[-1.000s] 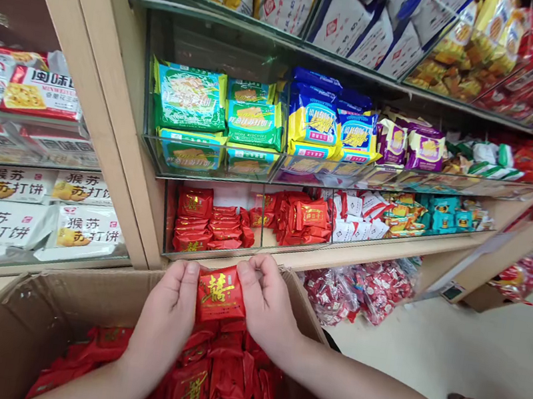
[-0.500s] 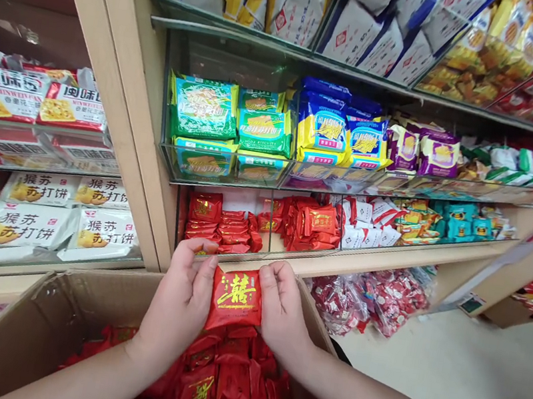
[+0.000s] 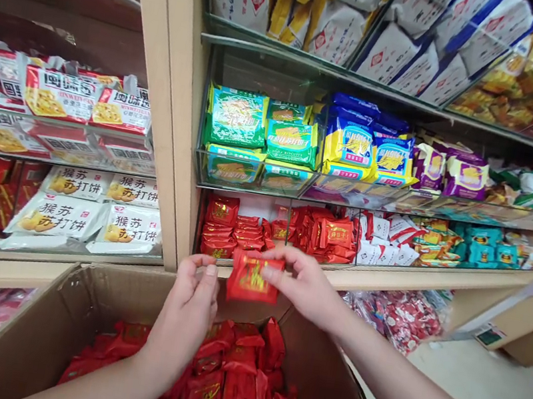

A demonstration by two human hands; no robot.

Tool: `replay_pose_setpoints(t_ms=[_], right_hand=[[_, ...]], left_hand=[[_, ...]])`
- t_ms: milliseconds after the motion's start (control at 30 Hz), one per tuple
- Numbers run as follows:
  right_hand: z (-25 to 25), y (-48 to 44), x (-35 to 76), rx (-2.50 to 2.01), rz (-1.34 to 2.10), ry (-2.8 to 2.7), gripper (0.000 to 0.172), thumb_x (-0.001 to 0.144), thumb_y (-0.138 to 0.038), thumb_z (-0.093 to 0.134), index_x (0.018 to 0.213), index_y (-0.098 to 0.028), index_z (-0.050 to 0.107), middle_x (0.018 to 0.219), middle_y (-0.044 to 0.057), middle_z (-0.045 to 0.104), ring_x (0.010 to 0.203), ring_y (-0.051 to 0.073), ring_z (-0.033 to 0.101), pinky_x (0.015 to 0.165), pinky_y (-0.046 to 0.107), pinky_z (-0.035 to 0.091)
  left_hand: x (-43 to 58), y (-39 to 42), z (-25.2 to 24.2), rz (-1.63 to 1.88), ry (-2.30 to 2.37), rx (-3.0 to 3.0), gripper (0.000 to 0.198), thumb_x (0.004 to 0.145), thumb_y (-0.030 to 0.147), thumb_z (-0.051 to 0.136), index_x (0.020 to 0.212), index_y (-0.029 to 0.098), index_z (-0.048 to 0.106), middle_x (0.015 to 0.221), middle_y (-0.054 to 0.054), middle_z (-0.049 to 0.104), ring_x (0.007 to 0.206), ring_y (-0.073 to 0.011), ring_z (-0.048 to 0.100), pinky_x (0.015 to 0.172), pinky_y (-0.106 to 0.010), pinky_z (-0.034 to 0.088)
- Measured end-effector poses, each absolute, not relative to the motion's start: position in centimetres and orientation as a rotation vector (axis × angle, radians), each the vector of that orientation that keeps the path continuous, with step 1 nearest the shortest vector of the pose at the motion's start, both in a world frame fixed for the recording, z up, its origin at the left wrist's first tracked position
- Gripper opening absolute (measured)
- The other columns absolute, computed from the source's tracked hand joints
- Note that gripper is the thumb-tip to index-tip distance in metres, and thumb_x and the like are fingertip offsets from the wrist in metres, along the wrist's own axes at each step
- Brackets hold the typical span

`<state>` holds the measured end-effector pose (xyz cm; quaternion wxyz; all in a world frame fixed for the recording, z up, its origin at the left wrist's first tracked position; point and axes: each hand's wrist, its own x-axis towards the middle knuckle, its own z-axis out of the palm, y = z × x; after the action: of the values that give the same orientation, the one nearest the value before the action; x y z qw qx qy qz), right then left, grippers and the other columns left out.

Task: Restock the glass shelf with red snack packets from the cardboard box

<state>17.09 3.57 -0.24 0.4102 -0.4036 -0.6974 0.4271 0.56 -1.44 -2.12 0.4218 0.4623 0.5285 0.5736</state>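
From where I stand, the right hand [image 3: 308, 287] holds a red packet [image 3: 248, 281], thumb across its front and fingers behind. The packet, marked in gold (a little blurred), hangs between the two hands, nearer the right one, above the back edge of a cardboard box [image 3: 97, 294]. The left hand [image 3: 192, 302] is just beside it, apart from its edge, with thumb and forefinger bent towards each other and a narrow gap between the tips.

Below both hands, inside the box, lies a loose pile [image 3: 240, 394] of similar red packets, some lying flat and some tilted; the left forearm covers part of it. Straight beyond the hands, a low glass bin [image 3: 306, 265] holds red packs [image 3: 336, 234], and white packs [image 3: 382, 238] sit beyond the right hand. On the shelf above that, green packs [image 3: 239, 117] stand beyond the left hand, with blue packs [image 3: 351, 142] and purple packs [image 3: 465, 174] further to the right. Well left of the left hand, pale cracker packs [image 3: 58, 217] lie on another shelf. To the right, past the right wrist, clear bags [image 3: 413, 314] of red items rest under the shelving.
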Motion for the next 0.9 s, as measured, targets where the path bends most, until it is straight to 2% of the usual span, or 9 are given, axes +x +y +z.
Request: replay_pose_setpoints(t_ms=[100, 233, 333, 400, 500, 567, 667, 800, 900], right_hand=[[0.5, 7.7, 15.1, -1.106, 0.747, -1.785, 0.027, 0.072, -0.034, 0.056, 0.094, -0.017, 0.055, 0.078, 0.002, 0.060, 0.065, 0.013, 0.055, 0.063, 0.028, 0.044], [0.6, 13.4, 10.7, -1.151, 0.389, -1.913, 0.022, 0.075, -0.028, 0.055, 0.094, -0.016, 0.057, 0.095, 0.004, 0.062, 0.088, 0.015, 0.055, 0.080, 0.027, 0.041], [0.0, 15.8, 8.2, -1.201, 0.333, -1.951, 0.021, 0.076, -0.026, 0.055, 0.095, -0.017, 0.058, 0.098, 0.005, 0.060, 0.093, 0.014, 0.054, 0.082, 0.023, 0.039], [-0.8, 16.4, 7.3, -1.279, 0.297, -1.927, 0.023, 0.075, -0.023, 0.055, 0.097, -0.014, 0.056, 0.101, 0.010, 0.057, 0.095, 0.017, 0.053, 0.083, 0.027, 0.039], [-1.9, 16.6, 7.0, -1.418, 0.241, -1.882, 0.038, 0.071, -0.024, 0.060, 0.103, -0.007, 0.049, 0.105, 0.019, 0.051, 0.094, 0.023, 0.053, 0.081, 0.034, 0.039], [-2.2, 16.8, 7.1, -1.463, 0.237, -1.910, 0.046, 0.066, -0.024, 0.065, 0.104, -0.006, 0.047, 0.098, 0.018, 0.055, 0.088, 0.024, 0.055, 0.076, 0.034, 0.042], [-2.2, 17.2, 6.8, -1.457, 0.215, -2.000, 0.037, 0.069, -0.020, 0.062, 0.101, -0.009, 0.049, 0.089, 0.013, 0.059, 0.083, 0.022, 0.056, 0.072, 0.031, 0.042], [-1.8, 17.3, 6.1, -1.416, 0.150, -2.113, 0.025, 0.074, -0.013, 0.054, 0.098, -0.010, 0.052, 0.095, 0.014, 0.057, 0.089, 0.020, 0.053, 0.078, 0.028, 0.039], [-1.6, 17.0, 6.0, -1.415, 0.131, -2.160, 0.022, 0.078, -0.019, 0.051, 0.098, -0.010, 0.054, 0.098, 0.016, 0.056, 0.091, 0.021, 0.052, 0.078, 0.029, 0.039]], left_hand=[[0.8, -2.0, -3.2, 1.242, 1.298, 1.123, 0.020, 0.081, 0.039, 0.041, 0.094, 0.025, 0.037, 0.052, 0.011, 0.032, 0.036, -0.0051, 0.024, 0.036, -0.017, 0.023], [2.0, -3.4, -3.4, 1.109, 1.245, 1.333, 0.023, 0.081, 0.032, 0.042, 0.101, 0.024, 0.036, 0.057, 0.010, 0.033, 0.046, -0.0069, 0.032, 0.046, -0.019, 0.030], [2.6, -4.4, -2.6, 1.070, 1.180, 1.407, 0.025, 0.082, 0.029, 0.040, 0.105, 0.024, 0.034, 0.061, 0.008, 0.037, 0.055, -0.0091, 0.038, 0.055, -0.021, 0.034], [2.7, -4.8, -2.1, 1.060, 1.134, 1.415, 0.025, 0.082, 0.027, 0.039, 0.106, 0.022, 0.034, 0.062, 0.007, 0.038, 0.057, -0.0095, 0.038, 0.057, -0.022, 0.034], [2.4, -4.9, -2.0, 1.017, 1.078, 1.435, 0.025, 0.081, 0.024, 0.039, 0.106, 0.021, 0.035, 0.062, 0.007, 0.037, 0.055, -0.0094, 0.037, 0.054, -0.022, 0.033], [2.2, -4.7, -2.1, 0.987, 1.071, 1.458, 0.026, 0.080, 0.023, 0.039, 0.106, 0.020, 0.036, 0.062, 0.007, 0.037, 0.053, -0.0092, 0.036, 0.053, -0.023, 0.032], [2.0, -4.3, -2.4, 0.947, 1.091, 1.488, 0.026, 0.079, 0.020, 0.039, 0.105, 0.019, 0.037, 0.061, 0.007, 0.037, 0.052, -0.0091, 0.035, 0.052, -0.023, 0.031], [1.8, -3.9, -3.0, 0.863, 1.092, 1.543, 0.025, 0.080, 0.020, 0.039, 0.105, 0.019, 0.038, 0.062, 0.006, 0.038, 0.053, -0.0095, 0.037, 0.052, -0.023, 0.032], [1.8, -3.9, -3.7, 0.844, 1.102, 1.615, 0.025, 0.080, 0.021, 0.040, 0.105, 0.021, 0.039, 0.063, 0.006, 0.040, 0.053, -0.0095, 0.038, 0.051, -0.023, 0.032]])
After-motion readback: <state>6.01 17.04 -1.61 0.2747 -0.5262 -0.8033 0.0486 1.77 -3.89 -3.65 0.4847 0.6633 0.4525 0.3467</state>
